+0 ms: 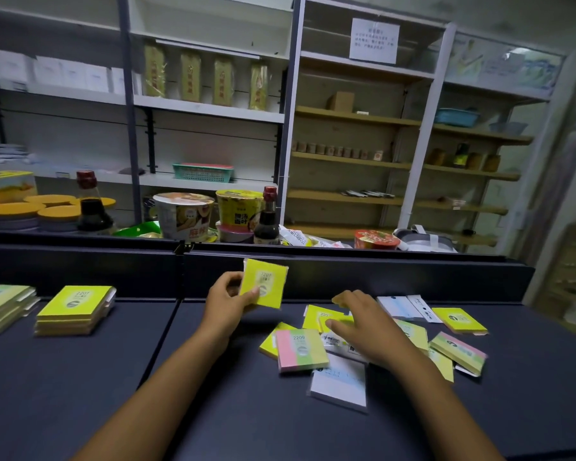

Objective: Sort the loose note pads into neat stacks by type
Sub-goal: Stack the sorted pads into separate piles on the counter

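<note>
We are holding a yellow note pad (264, 283) up in our left hand (228, 302), thumb and fingers pinching its lower edge, above the tabletop (80, 377). Our right hand (363, 324) is resting with relaxed fingers on the loose pads (301, 349) toward the right edge; a yellow stack (75, 309) is sitting near the far left corner.

Left hand (228, 299) and right hand (363, 322): bare, ungloved. Both forearms bare; no sleeves, rings or wristwear visible.
</note>
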